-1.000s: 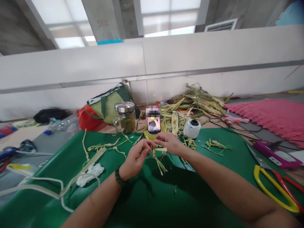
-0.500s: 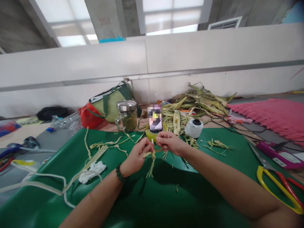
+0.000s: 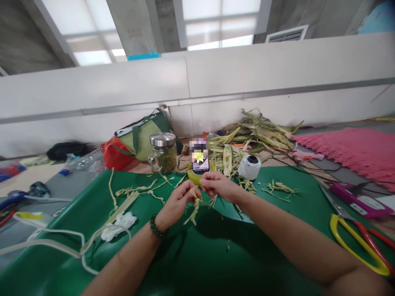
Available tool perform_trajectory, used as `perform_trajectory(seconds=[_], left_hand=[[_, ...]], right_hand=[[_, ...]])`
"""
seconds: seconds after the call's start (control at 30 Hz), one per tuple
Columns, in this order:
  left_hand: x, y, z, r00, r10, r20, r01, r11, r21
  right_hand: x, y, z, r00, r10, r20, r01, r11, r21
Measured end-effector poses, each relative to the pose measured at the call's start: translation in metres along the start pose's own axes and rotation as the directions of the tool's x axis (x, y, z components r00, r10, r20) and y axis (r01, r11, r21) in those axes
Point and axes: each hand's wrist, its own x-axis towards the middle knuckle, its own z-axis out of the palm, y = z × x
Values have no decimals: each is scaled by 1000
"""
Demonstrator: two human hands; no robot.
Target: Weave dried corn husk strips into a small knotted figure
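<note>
A small knotted figure of pale corn husk strips hangs between my hands, its frayed ends pointing down. My left hand pinches it near the top, fingers closed. Close beside it, my right hand is closed with fingertips pressed together at the husk's upper end; a thin strip runs toward it. Exactly what the right fingertips grip is partly hidden. Just behind the hands a phone leans upright on a yellow-green roll, its screen lit.
Under my hands lies a green mat. A glass jar, a spool of white thread and a corn husk pile stand behind. Scissors lie right, near a purple tool. White cloth and husk strips lie left.
My hands have come slightly closer together, the right one shifting left. The husk figure has turned, its frayed lower ends now swung left and spread. The whole view has shifted slightly.
</note>
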Motion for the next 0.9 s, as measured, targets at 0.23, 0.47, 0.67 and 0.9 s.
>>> perform_trajectory(seconds=[0.23, 0.47, 0.67, 0.9], left_hand=[[4, -5, -3, 993, -89, -82, 89, 996, 0], [4, -8, -3, 987, -101, -126, 103, 995, 13], [1, -2, -5, 983, -123, -133, 100, 980, -170], [-1, 1, -6, 986, -58, -153, 47, 996, -79]], right_hand=[[-10, -15, -4, 991, -92, 96, 112, 967, -227], [-19, -22, 3, 955, -286, 79, 287, 825, -486], [-13, -16, -3, 975, -159, 157, 165, 986, -28], [-13, -11, 9, 975, -195, 103, 214, 948, -234]])
